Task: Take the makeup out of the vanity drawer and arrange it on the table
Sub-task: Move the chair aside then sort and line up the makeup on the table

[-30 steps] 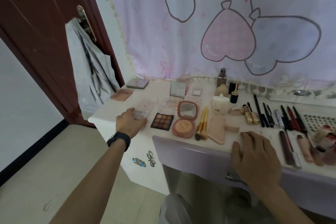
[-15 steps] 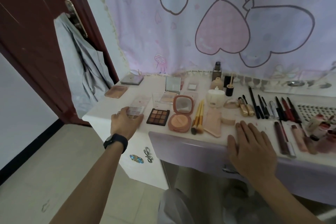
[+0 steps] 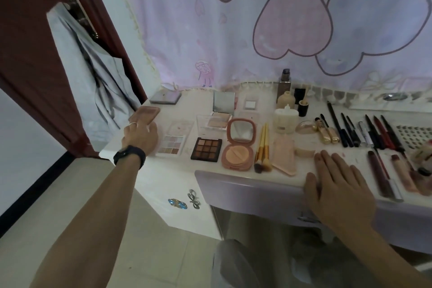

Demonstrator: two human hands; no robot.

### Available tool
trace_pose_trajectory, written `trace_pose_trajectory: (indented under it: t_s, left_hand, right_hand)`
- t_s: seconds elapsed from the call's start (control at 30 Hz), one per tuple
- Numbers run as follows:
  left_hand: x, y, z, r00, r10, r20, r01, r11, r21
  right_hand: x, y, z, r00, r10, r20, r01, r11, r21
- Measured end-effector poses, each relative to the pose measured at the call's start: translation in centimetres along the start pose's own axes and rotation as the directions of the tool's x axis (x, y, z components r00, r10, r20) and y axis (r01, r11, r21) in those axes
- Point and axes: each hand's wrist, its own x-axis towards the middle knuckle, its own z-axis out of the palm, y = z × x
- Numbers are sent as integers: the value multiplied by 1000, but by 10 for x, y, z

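On my feed the left hand [image 3: 140, 134] is stretched out to the back-left corner of the table [image 3: 194, 105], with a black watch [image 3: 129, 156] on its wrist and a ring on one finger. Its fingertips meet the near edge of a flat pink-brown compact [image 3: 145, 113]. They are foreshortened from here, so I cannot tell whether they grip it or only touch it. Just right of that hand lies a clear eyeshadow palette [image 3: 171, 144]. Further right, in a row, come a dark brown palette [image 3: 205, 148], an open round pink compact [image 3: 239, 145] with its mirror up, and a bunch of gold-handled brushes [image 3: 263, 149]. Beyond the left hand, close to the curtain [image 3: 233, 30], sits a grey palette [image 3: 166, 97]

The right hand [image 3: 339, 184] lies flat and wide on the table's front edge, fingers straight and a little spread, holding nothing, its palm above the lilac drawer front [image 3: 245, 194]. A flat pink puff [image 3: 284, 159] lies just left of its fingers. Beyond its fingertips runs a row of pencils and liners [image 3: 362, 133], side by side, and to its right lie long lip tubes [image 3: 379, 175]. Between the two hands, further back, stands a cream jar [image 3: 286, 120]

Left of the left arm, a grey garment [image 3: 88, 82] hangs from the handle of a dark red door [image 3: 35, 30]
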Motion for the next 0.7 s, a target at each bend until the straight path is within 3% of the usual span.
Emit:
trace_pose_trajectory:
  t_s: [0.17, 0.27, 0.33, 0.4, 0.53, 0.7]
  left_hand:
    - [30, -17, 5, 985, 76, 153, -106, 975, 196]
    - [35, -23, 9, 987, 151, 48, -158, 948, 276]
    - [32, -25, 12, 990, 136, -46, -117, 949, 292]
    - [26, -28, 17, 991, 96, -93, -70, 965, 254]
    - [15, -33, 13, 994, 67, -82, -67, 998, 7]
    - [5, -39, 9, 995, 88, -46, -87, 996, 23]
  right_hand:
    - [1, 0, 6, 1000, 9, -13, -9, 1000, -4]
    - [1, 2, 9, 999, 7, -32, -7, 1000, -3]
    - [1, 2, 10, 999, 14, -41, -14, 1000, -5]
    - [1, 2, 11, 999, 19, -45, -20, 1000, -11]
    - [1, 3, 12, 999, 10, -36, -11, 1000, -12]
    - [0, 1, 9, 1000, 18, -26, -18, 1000, -9]
